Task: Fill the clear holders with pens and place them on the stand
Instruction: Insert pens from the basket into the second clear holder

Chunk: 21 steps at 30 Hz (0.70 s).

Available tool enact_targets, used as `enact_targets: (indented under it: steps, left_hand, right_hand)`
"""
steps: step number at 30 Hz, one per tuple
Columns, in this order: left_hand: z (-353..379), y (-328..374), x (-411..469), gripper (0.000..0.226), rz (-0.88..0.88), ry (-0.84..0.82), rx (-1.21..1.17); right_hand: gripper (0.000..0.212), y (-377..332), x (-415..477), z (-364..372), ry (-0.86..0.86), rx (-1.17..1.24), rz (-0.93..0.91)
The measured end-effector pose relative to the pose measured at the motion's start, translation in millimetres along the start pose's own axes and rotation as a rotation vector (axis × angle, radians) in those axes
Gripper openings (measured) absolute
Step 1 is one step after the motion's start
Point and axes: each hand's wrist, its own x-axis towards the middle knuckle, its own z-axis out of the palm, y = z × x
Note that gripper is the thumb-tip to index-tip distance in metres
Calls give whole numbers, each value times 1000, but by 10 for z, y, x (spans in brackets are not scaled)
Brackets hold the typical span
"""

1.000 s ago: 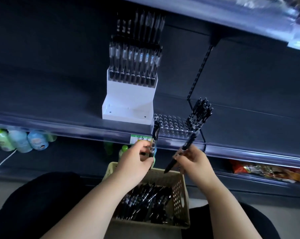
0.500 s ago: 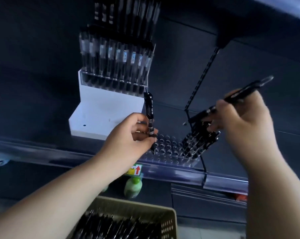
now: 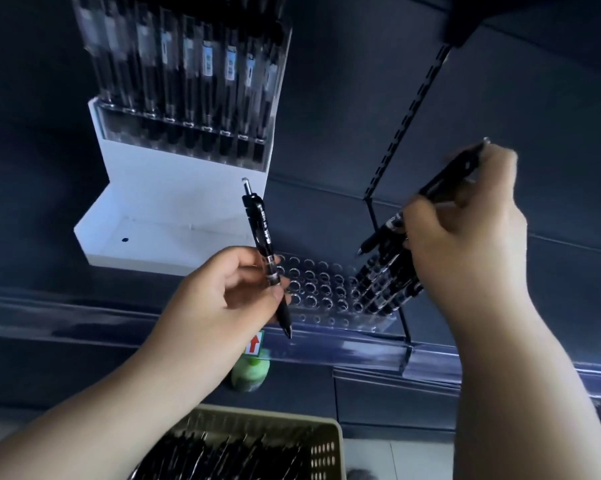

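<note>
A clear holder (image 3: 321,289) with rows of round holes lies on the dark shelf, its right end packed with several black pens (image 3: 384,285). My left hand (image 3: 230,299) pinches one black pen (image 3: 262,251) upright, tip down, just left of the holder. My right hand (image 3: 465,233) grips another black pen (image 3: 430,192) slanted, its tip above the pens standing in the holder. A white stand (image 3: 174,209) at the back left carries a filled clear holder (image 3: 188,77) on its upper step.
A beige perforated basket (image 3: 323,445) full of black pens sits below, between my arms. A green bottle (image 3: 250,374) stands on the lower shelf under a red-arrow price tag (image 3: 254,342). The shelf's clear front rail (image 3: 368,351) and a slotted upright (image 3: 410,109) are close by.
The view has lifted from the basket toward the shelf. Both hands rose from the basket, each carrying a pen. My right hand has lowered its pen toward the holder's filled end.
</note>
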Motion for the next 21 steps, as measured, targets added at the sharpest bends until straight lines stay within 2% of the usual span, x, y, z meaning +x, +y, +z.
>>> enact_targets:
  steps: [2, 5, 8, 13, 21]
  left_hand:
    - [-23, 5, -8, 18, 11, 14, 5]
    - [-61, 17, -16, 24, 30, 15, 23]
    - [-70, 21, -31, 24, 45, 18, 54]
    - [-63, 39, -45, 24, 41, 34, 78]
    - [-52, 29, -34, 17, 15, 42, 70]
  right_hand:
    - [13, -13, -4, 18, 18, -10, -7]
    - [3, -8, 0, 61, 35, -76, -58]
    - [9, 12, 15, 84, 49, -151, -97]
    - [20, 66, 33, 93, 42, -97, -36]
    - [22, 108, 46, 175, -32, -200, 11]
